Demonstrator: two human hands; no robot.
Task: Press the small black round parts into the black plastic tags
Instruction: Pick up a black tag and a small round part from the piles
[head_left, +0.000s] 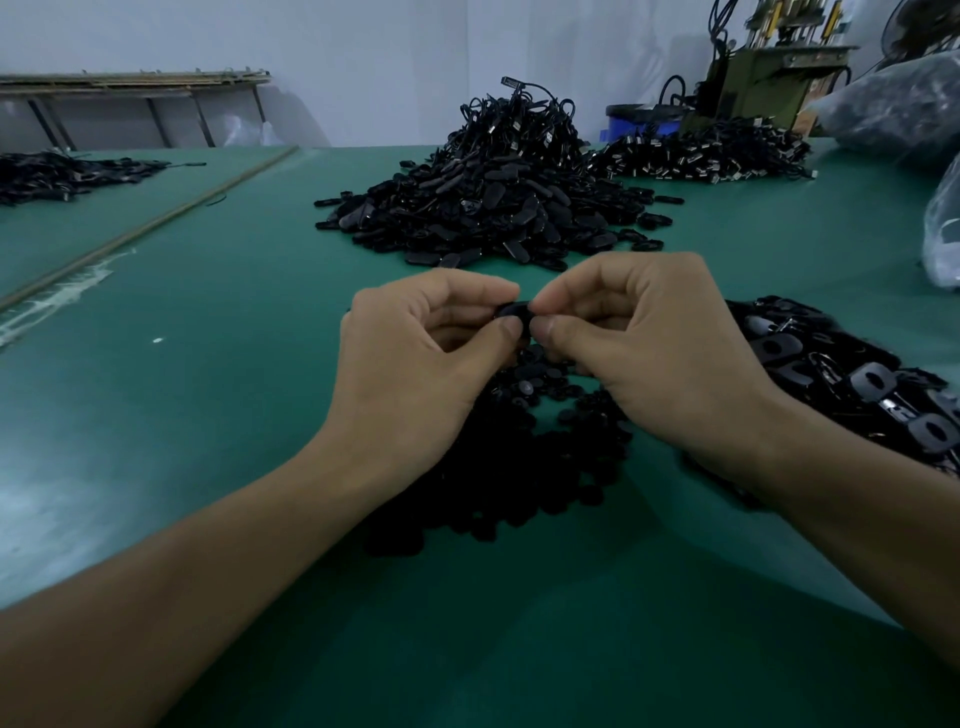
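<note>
My left hand (415, 364) and my right hand (639, 353) meet at the middle of the view above the green table (208, 364). Both pinch one black plastic tag (514, 312) between thumbs and forefingers; most of it is hidden by the fingertips. Whether a round part sits in it I cannot tell. Under my hands lies a heap of small black round parts (519, 447). A pile of black tags with holes (852, 374) lies right of my right wrist.
A big heap of black tags (488, 208) rises behind my hands. More black pieces with cords lie at the back right (701, 156) and back left (62, 174). Clear plastic bags (945, 234) stand at the right edge. A machine (769, 67) is beyond the table.
</note>
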